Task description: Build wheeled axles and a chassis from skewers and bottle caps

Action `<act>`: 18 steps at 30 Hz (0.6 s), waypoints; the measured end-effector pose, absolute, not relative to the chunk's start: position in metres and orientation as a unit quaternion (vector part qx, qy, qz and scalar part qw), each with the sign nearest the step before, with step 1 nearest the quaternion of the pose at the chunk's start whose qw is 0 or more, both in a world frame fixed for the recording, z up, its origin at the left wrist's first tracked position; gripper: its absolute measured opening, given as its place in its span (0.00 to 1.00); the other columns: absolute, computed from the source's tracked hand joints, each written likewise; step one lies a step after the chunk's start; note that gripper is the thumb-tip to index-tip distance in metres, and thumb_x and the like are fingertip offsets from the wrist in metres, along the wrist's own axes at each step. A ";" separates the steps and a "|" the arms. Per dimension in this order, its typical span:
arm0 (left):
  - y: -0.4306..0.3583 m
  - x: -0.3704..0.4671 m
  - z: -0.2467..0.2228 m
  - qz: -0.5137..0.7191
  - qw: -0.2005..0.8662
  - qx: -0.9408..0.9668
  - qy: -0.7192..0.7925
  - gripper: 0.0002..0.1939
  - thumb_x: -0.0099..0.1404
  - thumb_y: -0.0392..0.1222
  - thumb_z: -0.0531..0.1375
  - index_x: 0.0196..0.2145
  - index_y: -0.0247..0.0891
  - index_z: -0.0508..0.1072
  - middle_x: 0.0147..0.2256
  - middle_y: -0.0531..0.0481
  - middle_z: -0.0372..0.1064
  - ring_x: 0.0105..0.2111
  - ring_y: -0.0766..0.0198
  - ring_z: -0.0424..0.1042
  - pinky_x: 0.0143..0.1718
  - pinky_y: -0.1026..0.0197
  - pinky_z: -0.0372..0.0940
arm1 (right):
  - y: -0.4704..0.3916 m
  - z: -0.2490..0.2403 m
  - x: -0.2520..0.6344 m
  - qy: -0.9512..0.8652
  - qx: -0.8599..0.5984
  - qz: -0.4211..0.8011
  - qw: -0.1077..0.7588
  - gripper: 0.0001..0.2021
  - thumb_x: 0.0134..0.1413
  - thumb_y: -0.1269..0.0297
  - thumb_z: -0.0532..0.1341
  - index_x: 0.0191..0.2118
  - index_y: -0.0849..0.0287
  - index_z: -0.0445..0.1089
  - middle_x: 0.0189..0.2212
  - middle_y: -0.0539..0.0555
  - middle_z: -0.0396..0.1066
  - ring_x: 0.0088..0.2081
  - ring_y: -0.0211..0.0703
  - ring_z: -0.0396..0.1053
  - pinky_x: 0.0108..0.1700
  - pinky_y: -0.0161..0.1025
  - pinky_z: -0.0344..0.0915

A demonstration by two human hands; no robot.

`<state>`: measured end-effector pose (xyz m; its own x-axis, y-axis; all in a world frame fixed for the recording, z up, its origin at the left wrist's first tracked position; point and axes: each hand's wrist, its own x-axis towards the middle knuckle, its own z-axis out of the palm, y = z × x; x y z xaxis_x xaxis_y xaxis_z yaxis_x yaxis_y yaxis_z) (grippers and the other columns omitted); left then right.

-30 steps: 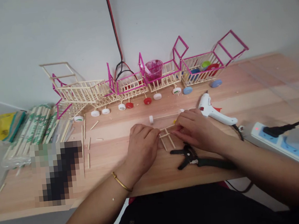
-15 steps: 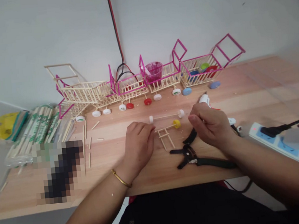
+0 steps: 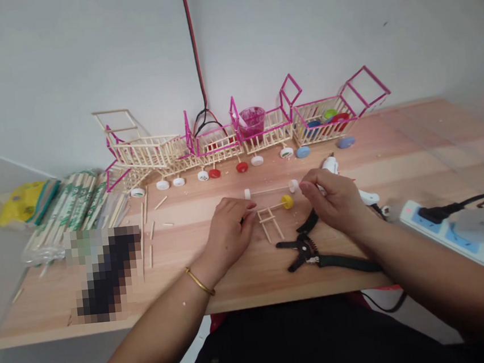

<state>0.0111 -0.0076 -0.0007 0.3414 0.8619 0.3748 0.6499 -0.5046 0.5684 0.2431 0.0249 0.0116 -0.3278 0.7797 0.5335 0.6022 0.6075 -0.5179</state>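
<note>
My left hand (image 3: 231, 225) is closed at the left end of a small wooden stick frame (image 3: 266, 218), its fingertips hiding that end. A yellow bottle cap (image 3: 287, 201) sits on the right end of the frame's cross stick. My right hand (image 3: 331, 198) is closed in a pinch beside a white bottle cap (image 3: 294, 186); whatever is between those fingers is hidden. That cap and another white cap (image 3: 247, 194) are joined by a thin stick axle (image 3: 269, 190), just behind the frame. Black-jawed wire strippers (image 3: 306, 250) with dark handles lie in front of my right hand.
Stick carts (image 3: 217, 144) with cap wheels line the wall, one holding a pink cup (image 3: 252, 122). A white glue gun (image 3: 330, 164) lies behind my right hand. A power strip (image 3: 452, 232) is at right; bagged chopsticks (image 3: 67, 207) and cut sticks (image 3: 150, 230) lie left.
My right hand has moved slightly left, closer to the right white cap. My left hand has turned a little at the frame's end. The whole view has shifted slightly.
</note>
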 end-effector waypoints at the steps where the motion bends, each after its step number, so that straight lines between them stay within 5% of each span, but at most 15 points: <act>1: -0.008 0.011 -0.001 0.327 0.166 0.804 0.469 0.09 0.63 0.34 0.55 0.41 0.34 0.71 0.38 0.44 0.72 0.40 0.58 0.66 0.44 0.54 0.62 | 0.026 0.010 0.243 -0.808 -0.427 0.116 0.388 0.08 0.61 0.64 0.53 0.29 0.54 0.59 0.23 0.51 0.64 0.27 0.42 0.62 0.31 0.40 0.59; 18: -0.008 0.013 -0.005 0.248 0.197 0.825 0.468 0.13 0.62 0.32 0.54 0.45 0.34 0.70 0.40 0.44 0.73 0.41 0.57 0.67 0.46 0.53 0.62 | 0.027 0.005 0.240 -0.857 -0.382 0.132 0.320 0.07 0.60 0.64 0.55 0.30 0.56 0.62 0.25 0.50 0.66 0.28 0.40 0.63 0.33 0.39 0.58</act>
